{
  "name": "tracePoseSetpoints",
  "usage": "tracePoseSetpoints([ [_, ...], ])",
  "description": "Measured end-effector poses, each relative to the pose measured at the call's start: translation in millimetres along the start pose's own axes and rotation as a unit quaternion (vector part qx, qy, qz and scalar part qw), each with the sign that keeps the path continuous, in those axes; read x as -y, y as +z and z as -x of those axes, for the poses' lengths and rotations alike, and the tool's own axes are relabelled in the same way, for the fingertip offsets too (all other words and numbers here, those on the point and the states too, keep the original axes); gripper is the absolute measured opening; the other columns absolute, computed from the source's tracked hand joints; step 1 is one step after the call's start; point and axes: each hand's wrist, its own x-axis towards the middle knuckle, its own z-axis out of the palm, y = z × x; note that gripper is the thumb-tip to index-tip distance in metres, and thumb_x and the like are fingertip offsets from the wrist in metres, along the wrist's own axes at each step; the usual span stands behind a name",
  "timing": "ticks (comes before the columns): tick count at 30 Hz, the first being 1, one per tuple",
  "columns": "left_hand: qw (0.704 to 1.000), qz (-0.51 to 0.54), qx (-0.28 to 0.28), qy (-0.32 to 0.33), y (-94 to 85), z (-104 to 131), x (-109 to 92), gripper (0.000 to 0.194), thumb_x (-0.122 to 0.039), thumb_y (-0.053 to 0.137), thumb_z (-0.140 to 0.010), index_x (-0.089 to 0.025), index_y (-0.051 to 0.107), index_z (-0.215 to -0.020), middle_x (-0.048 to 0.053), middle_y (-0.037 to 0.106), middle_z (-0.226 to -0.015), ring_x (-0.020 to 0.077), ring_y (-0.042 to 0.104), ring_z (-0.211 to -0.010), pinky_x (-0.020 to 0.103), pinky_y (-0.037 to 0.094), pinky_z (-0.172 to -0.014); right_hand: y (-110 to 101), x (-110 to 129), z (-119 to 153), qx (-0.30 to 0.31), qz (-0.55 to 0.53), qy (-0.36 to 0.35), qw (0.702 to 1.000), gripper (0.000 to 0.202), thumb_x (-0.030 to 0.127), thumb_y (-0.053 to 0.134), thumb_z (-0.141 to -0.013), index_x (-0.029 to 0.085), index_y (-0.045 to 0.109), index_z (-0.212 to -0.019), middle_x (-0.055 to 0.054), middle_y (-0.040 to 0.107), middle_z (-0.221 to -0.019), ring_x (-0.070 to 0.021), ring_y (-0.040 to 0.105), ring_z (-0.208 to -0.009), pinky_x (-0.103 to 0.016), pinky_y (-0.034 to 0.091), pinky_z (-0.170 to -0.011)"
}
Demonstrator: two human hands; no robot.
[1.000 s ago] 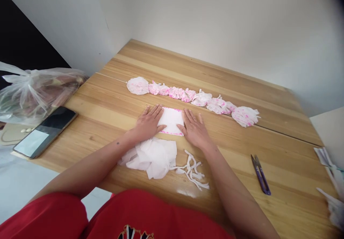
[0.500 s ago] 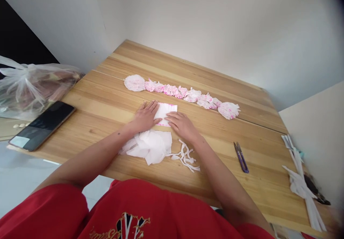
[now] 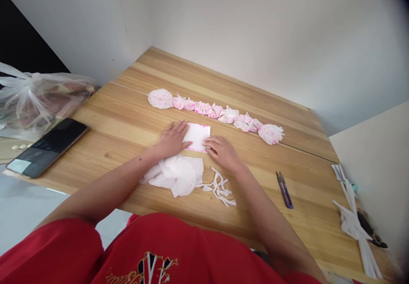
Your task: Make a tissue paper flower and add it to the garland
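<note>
A white rectangular piece (image 3: 197, 136) with pink edges lies flat on the wooden table. My left hand (image 3: 172, 139) rests on its left part, palm down with the fingers spread. At the right edge of the piece is my right hand (image 3: 221, 150), its fingers bent and close together, the tips touching the edge; whether they pinch it is hard to tell. Just below lie a loose heap of thin white sheets (image 3: 179, 175) and a tangle of narrow white strips (image 3: 220, 188).
Beyond my hands stretches a row of pink and white ruffled flowers (image 3: 207, 108). Purple thread snips (image 3: 284, 190) lie to the right, near white fabric strips (image 3: 353, 224). A phone (image 3: 47, 147) and a clear plastic bag (image 3: 41, 105) are at the left.
My right hand has slid right, from lying over the piece to its right edge, and its fingers have bent more. My left hand has stayed in place.
</note>
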Motion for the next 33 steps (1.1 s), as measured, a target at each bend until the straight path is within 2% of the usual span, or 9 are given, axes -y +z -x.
tracePoseSetpoints([
  [3,1.0,0.01,0.0,-0.007,-6.1,0,-2,0.068,-0.051,0.036,-0.096,-0.006,0.033,-0.148,0.017,0.026,-0.158,0.0277,0.022,-0.148,0.047,0.016,-0.121,-15,-18,12,-0.008,0.025,0.047,0.999,0.022,0.027,0.05,-0.095,0.022,0.07,-0.103,-0.007,0.07,-0.114,-0.0218,0.061,-0.107,-0.042,0.044,-0.096],
  [5,1.0,0.01,-0.025,-0.01,-12.3,-2,-5,0.066,-0.048,0.037,-0.097,-0.006,0.036,-0.147,0.018,0.023,-0.159,0.0292,0.019,-0.149,0.049,0.015,-0.121,-21,-22,12,-0.026,0.033,0.061,0.997,0.023,0.027,0.049,-0.095,0.022,0.07,-0.101,-0.007,0.07,-0.115,-0.0219,0.061,-0.108,-0.042,0.044,-0.096],
  [8,0.998,0.005,-0.065,0.018,-17.5,-4,-12,0.057,-0.039,0.032,-0.1,-0.007,0.037,-0.146,0.016,0.021,-0.159,0.0275,0.016,-0.15,0.048,0.013,-0.122,-13,-15,-3,-0.058,0.031,0.053,0.996,0.025,0.029,0.049,-0.095,0.022,0.069,-0.108,-0.007,0.067,-0.122,-0.0217,0.058,-0.114,-0.041,0.042,-0.1],
  [12,0.997,0.01,-0.009,0.076,-12.0,-4,-16,0.051,-0.032,0.032,-0.1,-0.013,0.038,-0.147,0.012,0.033,-0.156,0.0221,0.025,-0.147,0.044,0.017,-0.121,10,-3,-27,-0.034,0.049,0.027,0.998,0.034,0.034,0.049,-0.096,0.021,0.063,-0.124,-0.008,0.059,-0.137,-0.0247,0.05,-0.128,-0.045,0.035,-0.109],
  [16,0.998,0.014,0.03,0.053,-9.8,2,-12,0.056,-0.04,0.037,-0.098,-0.012,0.037,-0.147,0.013,0.028,-0.157,0.0233,0.024,-0.148,0.045,0.017,-0.121,15,-9,-24,0.006,0.052,0.044,0.998,0.039,0.037,0.044,-0.097,0.025,0.058,-0.131,-0.007,0.054,-0.143,-0.0249,0.046,-0.134,-0.05,0.03,-0.113],
  [22,0.999,0.016,0.049,0.015,-17.4,5,-9,0.065,-0.048,0.04,-0.096,-0.009,0.034,-0.148,0.015,0.023,-0.159,0.0265,0.022,-0.148,0.047,0.015,-0.121,-1,-33,-2,-0.014,0.05,0.089,0.995,0.036,0.034,0.045,-0.097,0.022,0.061,-0.127,-0.009,0.059,-0.137,-0.0251,0.05,-0.129,-0.05,0.033,-0.11],
  [27,0.998,0.019,0.052,0.011,-18.5,4,-10,0.065,-0.05,0.041,-0.095,-0.011,0.035,-0.148,0.016,0.024,-0.159,0.0284,0.022,-0.148,0.048,0.016,-0.12,1,-18,-14,-0.054,0.028,0.063,0.996,0.032,0.034,0.051,-0.094,0.023,0.064,-0.122,-0.009,0.062,-0.131,-0.0249,0.054,-0.123,-0.046,0.038,-0.106],
  [30,0.999,0.02,0.049,0.012,-18.6,5,-9,0.065,-0.051,0.04,-0.096,-0.012,0.036,-0.147,0.016,0.024,-0.159,0.0292,0.022,-0.148,0.047,0.017,-0.12,6,-8,-20,-0.032,-0.005,0.002,0.999,0.028,0.034,0.054,-0.093,0.022,0.066,-0.116,-0.009,0.066,-0.124,-0.023,0.056,-0.118,-0.043,0.039,-0.105],
  [33,0.998,0.024,0.059,0.011,-19.4,5,-8,0.067,-0.052,0.04,-0.096,-0.011,0.035,-0.148,0.016,0.023,-0.159,0.029,0.02,-0.148,0.046,0.016,-0.12,2,-15,-14,-0.019,-0.017,0.023,0.999,0.023,0.032,0.054,-0.093,0.02,0.068,-0.107,-0.009,0.067,-0.119,-0.0216,0.059,-0.112,-0.041,0.042,-0.1],
])
